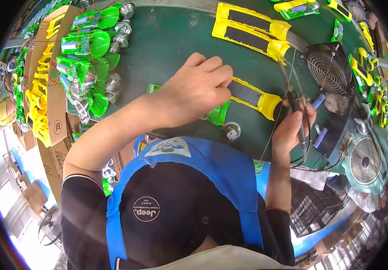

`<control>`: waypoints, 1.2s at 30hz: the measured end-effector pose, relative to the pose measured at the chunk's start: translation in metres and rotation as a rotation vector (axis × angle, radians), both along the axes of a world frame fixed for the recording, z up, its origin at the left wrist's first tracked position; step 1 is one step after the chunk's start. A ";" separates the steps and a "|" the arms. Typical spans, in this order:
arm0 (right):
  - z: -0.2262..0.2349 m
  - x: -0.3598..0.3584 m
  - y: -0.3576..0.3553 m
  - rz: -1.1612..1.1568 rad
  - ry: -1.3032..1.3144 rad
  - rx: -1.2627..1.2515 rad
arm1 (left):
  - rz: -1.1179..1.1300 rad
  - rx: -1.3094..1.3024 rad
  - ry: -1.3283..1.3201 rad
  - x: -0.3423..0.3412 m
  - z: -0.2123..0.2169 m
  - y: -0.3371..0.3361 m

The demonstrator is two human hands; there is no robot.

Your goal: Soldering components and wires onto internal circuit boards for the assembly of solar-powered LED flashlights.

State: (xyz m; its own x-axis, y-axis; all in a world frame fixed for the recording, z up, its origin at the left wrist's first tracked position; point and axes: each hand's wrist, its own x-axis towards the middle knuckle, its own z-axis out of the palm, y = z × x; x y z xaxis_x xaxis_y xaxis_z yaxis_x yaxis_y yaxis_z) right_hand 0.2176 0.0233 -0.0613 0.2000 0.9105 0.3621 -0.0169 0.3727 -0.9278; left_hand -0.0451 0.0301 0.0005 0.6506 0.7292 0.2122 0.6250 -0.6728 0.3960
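Observation:
My left hand (198, 87) is closed above the green mat, fingers curled under, so what they pinch, if anything, is hidden. Right beside its fingertips lies a yellow casing (250, 95) with a dark panel; I cannot tell whether they touch. Below the hand a green lamp shell (220, 113) shows in part, with a round silver reflector (232, 131) by it. In my right hand (295, 126) is a soldering iron (293, 100), gripped by its dark handle, its thin metal end pointing away from me. A cable runs down past the wrist.
Green lamp shells (86, 45) with wires and reflectors line the left, beside a cardboard box (59, 85) of yellow parts. Two yellow casings (248, 31) lie at the far side. On the right stand a black fan (329, 67), blue battery cells (321, 136) and a larger round fan (365, 159).

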 end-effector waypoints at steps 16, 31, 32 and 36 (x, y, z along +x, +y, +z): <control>0.004 -0.031 0.001 0.148 0.145 -0.140 | 0.084 0.011 -0.192 0.040 -0.005 -0.024; 0.014 0.036 -0.013 0.339 0.494 -0.466 | 0.245 0.064 0.172 0.056 -0.004 -0.004; 0.014 0.042 -0.010 0.365 0.366 -0.452 | 0.221 0.034 0.242 0.056 -0.003 -0.002; 0.027 0.042 -0.008 0.326 0.093 -0.574 | 0.151 -0.025 0.271 0.058 0.004 0.007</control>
State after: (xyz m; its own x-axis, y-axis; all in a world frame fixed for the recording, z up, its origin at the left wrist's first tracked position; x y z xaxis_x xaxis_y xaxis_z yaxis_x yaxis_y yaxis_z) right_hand 0.2594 0.0157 -0.0339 -0.1111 0.9727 -0.2038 -0.1348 -0.2179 -0.9666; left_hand 0.0128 0.0373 0.0049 0.5651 0.8246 0.0267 0.8020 -0.5566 0.2167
